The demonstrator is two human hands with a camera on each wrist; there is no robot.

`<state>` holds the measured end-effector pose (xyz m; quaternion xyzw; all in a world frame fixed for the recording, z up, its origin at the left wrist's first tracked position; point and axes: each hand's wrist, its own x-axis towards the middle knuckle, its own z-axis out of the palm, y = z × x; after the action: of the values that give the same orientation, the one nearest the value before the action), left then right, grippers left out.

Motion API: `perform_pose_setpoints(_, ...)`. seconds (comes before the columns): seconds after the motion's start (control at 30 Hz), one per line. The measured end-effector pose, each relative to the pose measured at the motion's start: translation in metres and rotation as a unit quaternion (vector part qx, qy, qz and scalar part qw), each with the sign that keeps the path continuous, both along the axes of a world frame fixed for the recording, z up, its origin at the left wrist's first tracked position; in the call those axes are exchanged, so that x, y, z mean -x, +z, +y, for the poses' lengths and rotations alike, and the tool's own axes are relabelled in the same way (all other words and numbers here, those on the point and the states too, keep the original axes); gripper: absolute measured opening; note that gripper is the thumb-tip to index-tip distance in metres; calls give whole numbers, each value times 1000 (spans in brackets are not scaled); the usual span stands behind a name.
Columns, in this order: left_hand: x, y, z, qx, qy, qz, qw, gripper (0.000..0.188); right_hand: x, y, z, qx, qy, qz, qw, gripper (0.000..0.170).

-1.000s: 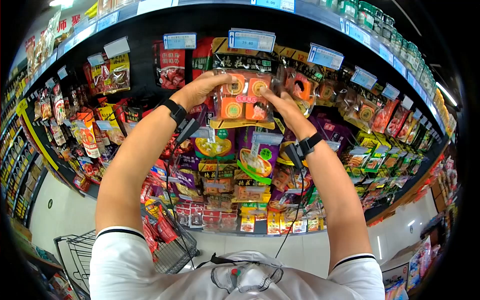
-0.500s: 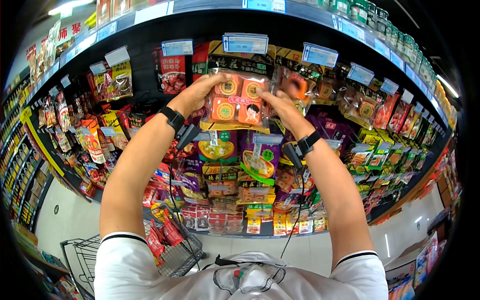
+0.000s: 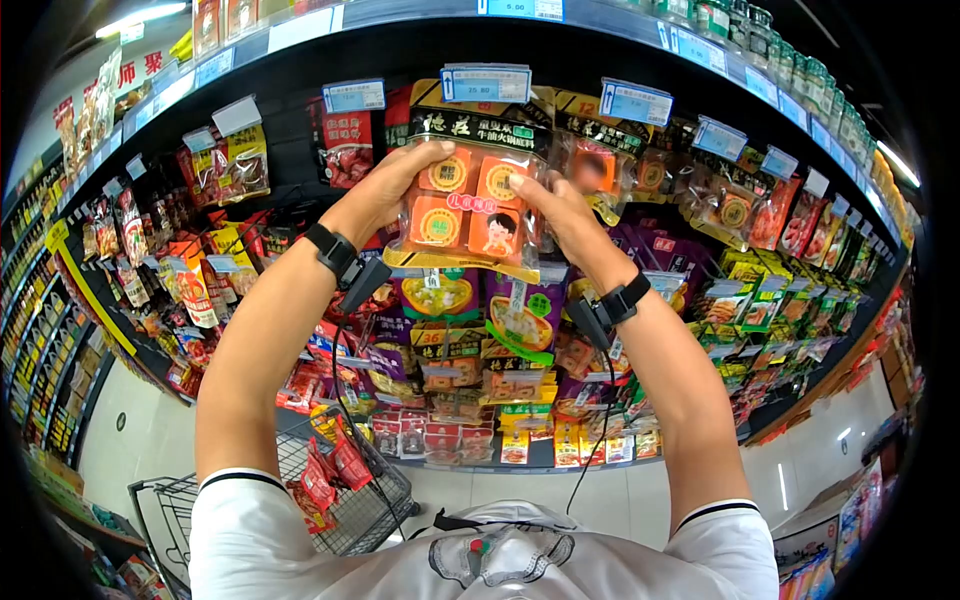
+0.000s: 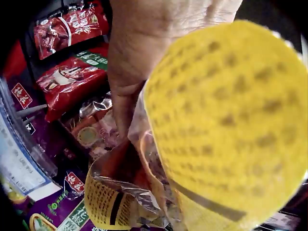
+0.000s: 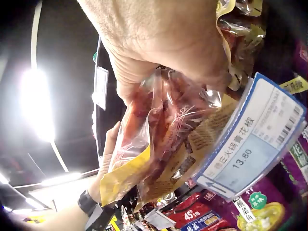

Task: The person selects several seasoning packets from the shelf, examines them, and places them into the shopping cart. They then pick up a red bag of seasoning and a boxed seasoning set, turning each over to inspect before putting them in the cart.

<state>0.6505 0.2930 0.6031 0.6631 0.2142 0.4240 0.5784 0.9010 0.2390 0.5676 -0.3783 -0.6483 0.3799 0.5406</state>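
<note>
Both hands hold a clear-fronted hotpot seasoning pack up in front of the rack, one at each side. Four-sectioned orange blocks with round gold seals show through its front. The left hand grips the pack's left edge, thumb lying across the front. From the other side, the right hand grips it with its thumb on the upper right block. A yellow printed back panel fills much of the left wrist view. In the right wrist view, the right hand pinches the crinkled clear film.
Similar packs hang just right of the held one. A price tag juts out above, and another tag sits close below the right hand. Purple pouches hang lower. A wire shopping cart with red packets stands at lower left.
The held pack has shifted slightly left in the head view, both hands still gripping it. Its top lettering shows more fully now. The shelf and cart have shifted a little in view.
</note>
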Motion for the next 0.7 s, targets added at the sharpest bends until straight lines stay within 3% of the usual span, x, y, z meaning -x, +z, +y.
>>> perform_pose_setpoints(0.33,5,4,-36,25,-17,-25,999,44,9,-5,-25,-66,7,54,996,60)
perform_pose_setpoints(0.7,9,8,-52,2,-16,-23,1000,45,16,4,-48,-58,45,86,994,62)
